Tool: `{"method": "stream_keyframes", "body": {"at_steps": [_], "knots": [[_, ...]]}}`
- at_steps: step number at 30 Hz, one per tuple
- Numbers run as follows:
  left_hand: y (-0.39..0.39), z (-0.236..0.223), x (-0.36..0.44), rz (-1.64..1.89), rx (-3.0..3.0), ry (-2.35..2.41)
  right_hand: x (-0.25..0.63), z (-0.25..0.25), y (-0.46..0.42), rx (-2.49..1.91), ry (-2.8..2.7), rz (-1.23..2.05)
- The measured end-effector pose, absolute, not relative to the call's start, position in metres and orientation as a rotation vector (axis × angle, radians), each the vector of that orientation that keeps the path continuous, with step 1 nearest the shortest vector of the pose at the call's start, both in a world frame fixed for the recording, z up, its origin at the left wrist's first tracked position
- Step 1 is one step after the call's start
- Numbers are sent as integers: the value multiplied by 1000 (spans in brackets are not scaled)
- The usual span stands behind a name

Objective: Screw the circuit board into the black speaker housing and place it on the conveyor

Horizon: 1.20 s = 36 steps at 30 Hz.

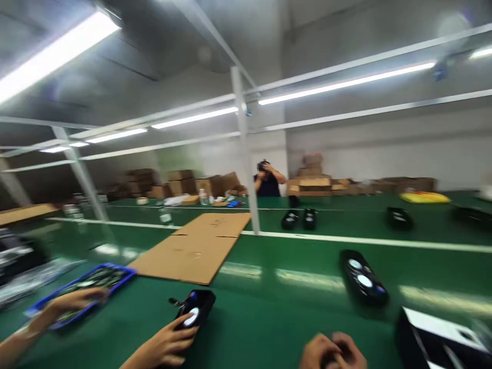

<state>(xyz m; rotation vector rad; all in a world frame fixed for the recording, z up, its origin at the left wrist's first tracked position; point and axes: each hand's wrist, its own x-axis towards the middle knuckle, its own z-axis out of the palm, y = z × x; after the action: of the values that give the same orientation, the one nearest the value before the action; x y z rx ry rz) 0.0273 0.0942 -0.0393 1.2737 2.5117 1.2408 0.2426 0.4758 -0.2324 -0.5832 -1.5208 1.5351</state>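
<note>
My left hand (315,352) and my right hand (351,351) are close together at the bottom edge, right of the middle. Their fingers are curled inward around something small and dark that is mostly hidden. Beyond them on the green bench lies a long black housing (364,278) with two round white discs, apart from both hands. To the left, another person's hand (169,342) touches a similar black housing (203,303) with wires at its end. That person's other hand (73,302) reaches over a blue tray (119,277) of small parts.
An open white-and-black box (438,328) stands at the lower right. Flat cardboard (203,241) covers part of the green bench (265,318). More black housings (309,219) sit beyond a white rail (346,239). A person (271,179) is across the bench, near cardboard boxes (313,184).
</note>
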Motion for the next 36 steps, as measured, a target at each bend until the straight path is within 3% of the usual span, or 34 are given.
{"method": "stream_keyframes", "body": {"at_steps": [2, 5, 8, 24, 36], "knots": [[182, -81, 60, 1606, 1448, 2256, 260, -225, 482, -514, -1472, 1566], [311, -147, 132, 1546, 1514, 1967, 259, -221, 481, -595, -1480, 1521], [375, -187, 176, 1506, 1500, 1848, 252, -225, 480, -636, -1479, 1527], [372, -191, 169, 1521, 1496, 1872, 257, -226, 483, -605, -1426, 1721], [375, -176, 177, 1535, 1580, 1835, 268, -192, 477, -527, -1139, 2223]]}}
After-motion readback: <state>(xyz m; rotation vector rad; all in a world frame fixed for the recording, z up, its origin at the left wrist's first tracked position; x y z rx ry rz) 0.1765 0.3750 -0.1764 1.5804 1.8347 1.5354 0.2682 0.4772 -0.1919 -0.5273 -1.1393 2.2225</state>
